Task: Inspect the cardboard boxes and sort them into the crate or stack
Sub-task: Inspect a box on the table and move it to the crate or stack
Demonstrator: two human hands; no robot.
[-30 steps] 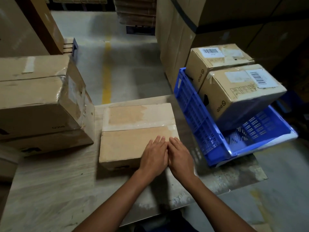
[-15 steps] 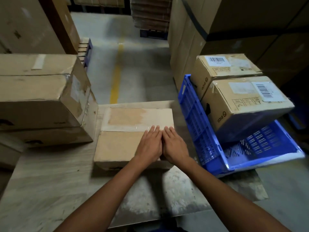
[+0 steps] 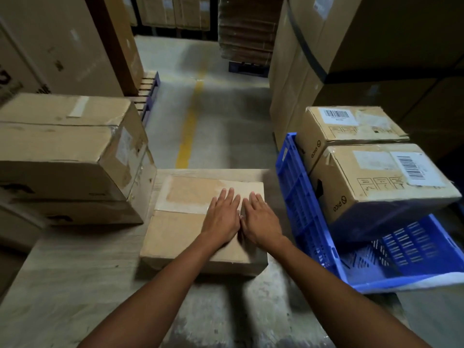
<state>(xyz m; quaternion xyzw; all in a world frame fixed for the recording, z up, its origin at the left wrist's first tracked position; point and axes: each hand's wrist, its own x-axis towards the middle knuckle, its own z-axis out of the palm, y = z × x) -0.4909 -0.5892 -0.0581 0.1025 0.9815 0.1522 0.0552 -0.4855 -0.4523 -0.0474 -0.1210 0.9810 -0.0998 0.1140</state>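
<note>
A: Hands?
B: Left hand [image 3: 222,222] and right hand [image 3: 261,223] lay flat, fingers straight, side by side on the flat box [image 3: 180,237], mid-table [image 3: 75,285].
A: Beyond?
B: Tilted blue crate [image 3: 301,197] right, holding two labelled boxes [image 3: 376,187]; stack [image 3: 62,151] left.

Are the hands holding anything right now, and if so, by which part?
Nothing is gripped. The left hand and right hand rest flat, palms down, on the top face of the box in the middle.
</note>
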